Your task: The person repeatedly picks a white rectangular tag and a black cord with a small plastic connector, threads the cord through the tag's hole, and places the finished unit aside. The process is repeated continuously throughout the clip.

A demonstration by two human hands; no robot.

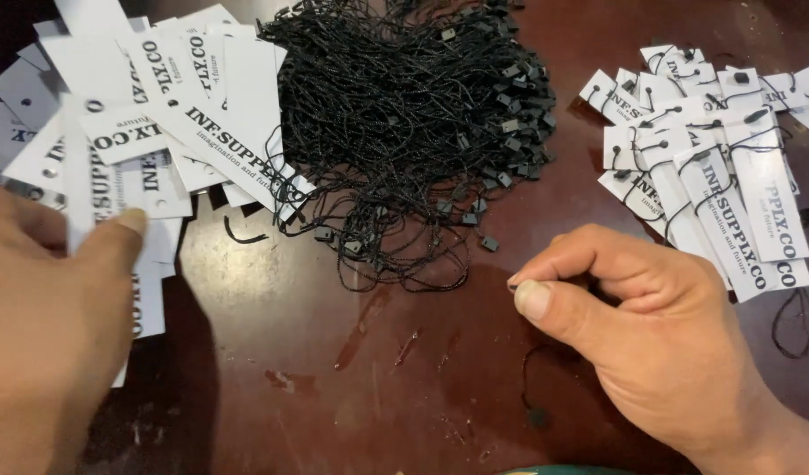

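Observation:
My left hand (44, 334) is at the lower left, its thumb pressed on a white paper tag (81, 176) at the edge of a fanned pile of white printed tags (193, 97); the tag looks pinched between thumb and fingers. My right hand (651, 334) is at the lower right, thumb and forefinger closed on a thin black string (526, 378). The string loops down under the hand and ends in a small black clasp. A big tangled heap of black strings with clasps (404, 114) lies between the two hands, farther back.
At the right lies a group of white tags with black strings threaded through them (703, 176). Everything rests on a dark red-brown wooden table (334, 378) with scuffed varnish. A loose black string (796, 325) lies at the far right.

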